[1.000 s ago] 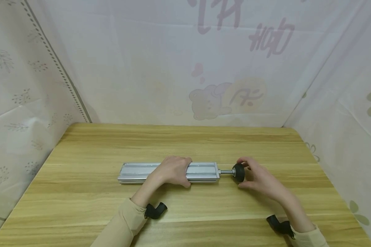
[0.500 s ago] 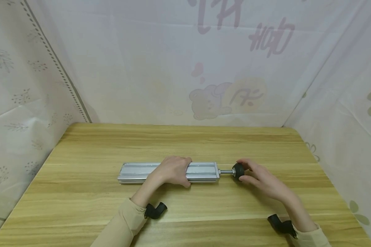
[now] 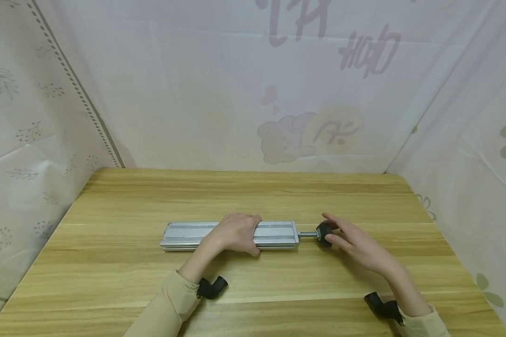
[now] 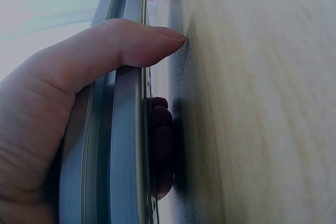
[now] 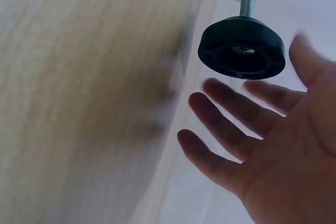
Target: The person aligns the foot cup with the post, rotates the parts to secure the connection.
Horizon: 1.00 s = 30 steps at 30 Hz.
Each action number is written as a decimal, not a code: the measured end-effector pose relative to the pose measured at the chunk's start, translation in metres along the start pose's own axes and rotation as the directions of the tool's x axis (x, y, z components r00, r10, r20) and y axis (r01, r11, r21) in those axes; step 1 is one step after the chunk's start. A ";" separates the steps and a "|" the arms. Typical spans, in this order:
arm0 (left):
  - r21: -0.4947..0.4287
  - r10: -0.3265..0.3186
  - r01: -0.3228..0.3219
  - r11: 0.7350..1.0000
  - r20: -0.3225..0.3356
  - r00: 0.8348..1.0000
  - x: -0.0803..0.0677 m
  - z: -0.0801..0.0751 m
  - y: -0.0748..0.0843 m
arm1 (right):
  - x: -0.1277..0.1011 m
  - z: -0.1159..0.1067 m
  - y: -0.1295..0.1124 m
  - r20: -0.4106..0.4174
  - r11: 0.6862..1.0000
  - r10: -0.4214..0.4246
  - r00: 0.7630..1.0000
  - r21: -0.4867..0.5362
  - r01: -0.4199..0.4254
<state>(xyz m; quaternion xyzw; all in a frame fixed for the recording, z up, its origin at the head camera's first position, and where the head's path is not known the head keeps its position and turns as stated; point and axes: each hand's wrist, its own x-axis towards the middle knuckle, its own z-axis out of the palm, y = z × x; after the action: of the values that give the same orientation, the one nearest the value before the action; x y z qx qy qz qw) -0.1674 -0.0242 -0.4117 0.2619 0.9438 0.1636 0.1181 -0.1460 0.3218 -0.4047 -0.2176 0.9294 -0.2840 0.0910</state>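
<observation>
While my left hand clamps the aluminium profile flat on the bench against twisting, my right hand, fingers spread and empty, hovers at three o'clock beside its black levelling foot.

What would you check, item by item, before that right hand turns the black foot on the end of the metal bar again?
1. Left hand grips the aluminium bar: ok, thumb and fingers wrap round it in the left wrist view.
2. Bar lies flat on the wooden table: ok.
3. Black foot sits on its threaded stud at the bar's end: ok.
4. Right hand has a hold on the foot: not ok, the fingers are spread and apart from it in the right wrist view.
5. How far the stud is screwed in: cannot tell.
6. Room around the foot for fingers: ok, nothing else lies near it.
</observation>
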 end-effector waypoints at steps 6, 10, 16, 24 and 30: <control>-0.002 -0.004 0.004 1.000 0.002 1.000 0.000 0.000 -0.001 | 0.005 0.005 0.000 -0.060 0.996 -0.086 0.994 -0.032 0.084; -0.004 -0.005 0.005 1.000 0.007 1.000 0.000 0.000 -0.001 | 0.006 0.006 -0.001 -0.088 0.995 -0.095 0.992 -0.042 0.092; -0.013 -0.005 0.005 1.000 0.011 1.000 0.000 0.000 -0.001 | 0.001 0.001 0.000 -0.067 0.997 -0.074 0.995 -0.018 0.073; -0.008 0.000 0.000 1.000 0.008 1.000 0.000 0.000 -0.002 | -0.001 -0.003 -0.001 -0.003 0.995 -0.046 0.999 -0.084 0.046; -0.009 -0.004 0.004 1.000 0.011 1.000 0.000 0.000 -0.001 | -0.001 -0.002 -0.001 0.012 0.998 -0.010 1.000 -0.057 0.010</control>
<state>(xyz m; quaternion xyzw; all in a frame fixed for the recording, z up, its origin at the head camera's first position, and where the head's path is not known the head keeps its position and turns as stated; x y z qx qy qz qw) -0.1683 -0.0250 -0.4120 0.2602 0.9429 0.1662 0.1247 -0.1447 0.3222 -0.4024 -0.2263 0.9354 -0.2567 0.0888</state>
